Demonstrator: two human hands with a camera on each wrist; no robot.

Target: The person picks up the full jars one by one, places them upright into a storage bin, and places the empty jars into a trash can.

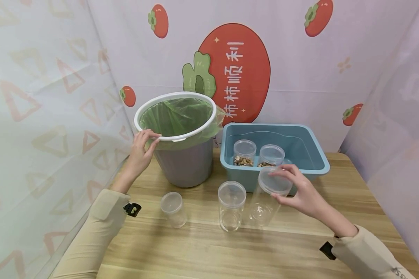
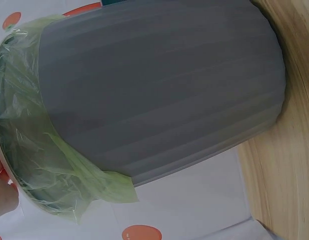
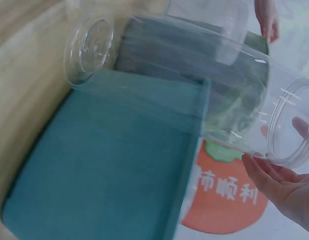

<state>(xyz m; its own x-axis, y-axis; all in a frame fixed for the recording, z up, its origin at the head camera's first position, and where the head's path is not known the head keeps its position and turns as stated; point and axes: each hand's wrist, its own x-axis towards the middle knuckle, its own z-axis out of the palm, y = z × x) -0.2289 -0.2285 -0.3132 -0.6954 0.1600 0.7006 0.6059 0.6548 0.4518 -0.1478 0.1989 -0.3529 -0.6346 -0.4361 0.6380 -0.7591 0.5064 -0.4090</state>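
Note:
My left hand (image 1: 143,146) pinches the near left part of the white rim of a grey trash can (image 1: 186,162). A green plastic bag (image 1: 176,116) lines the can and folds over its rim. Around the lidded top of a tall clear jar (image 1: 265,201), my right hand (image 1: 298,190) curls its thumb and fingers. The jar leans, and no contents show inside. In the right wrist view the jar (image 3: 229,95) stretches across in front of a blue tub (image 3: 109,155). A second tall clear jar (image 1: 232,205) stands just left of the held one.
A shorter clear jar (image 1: 174,209) with a lid is on the wooden table (image 1: 195,255), in front of the trash can. Inside the blue tub (image 1: 302,149) sit two lidded jars, one (image 1: 244,153) and another (image 1: 271,155), both with brown nut-like pieces. Printed cloth walls enclose the table.

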